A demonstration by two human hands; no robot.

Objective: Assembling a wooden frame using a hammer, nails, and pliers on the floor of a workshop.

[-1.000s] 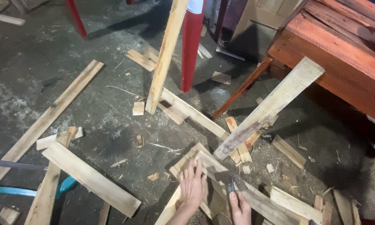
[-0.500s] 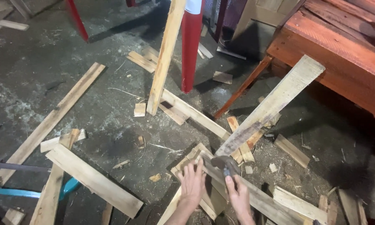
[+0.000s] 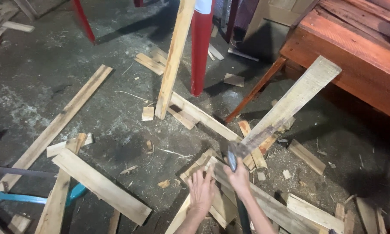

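1. The left hand lies open and flat, fingers spread, pressed palm-down on a pale wooden slat that sits among the scrap on the concrete floor
2. The right hand is closed tight round the handle of a hammer; the dark head stands just above the knuckles, at the lower end of a long grey plank
3. That plank rises at a slant up and to the right, its upper end resting against the red-brown wooden bench
4. The two hands are close side by side but not touching, low in the middle of the view, both forearms coming in from the bottom edge
5. Whether the hammer head touches the plank I cannot tell, as it is blurred
6. A tall pale board stands tilted beside a red post, its foot on a flat strip that runs towards the hands
7. To the left lie a long board and a crossed pair of boards, with a blue bar beside them
8. A thin red-brown stick leans under the bench
9. Short offcuts and splinters are scattered to the right of the hands
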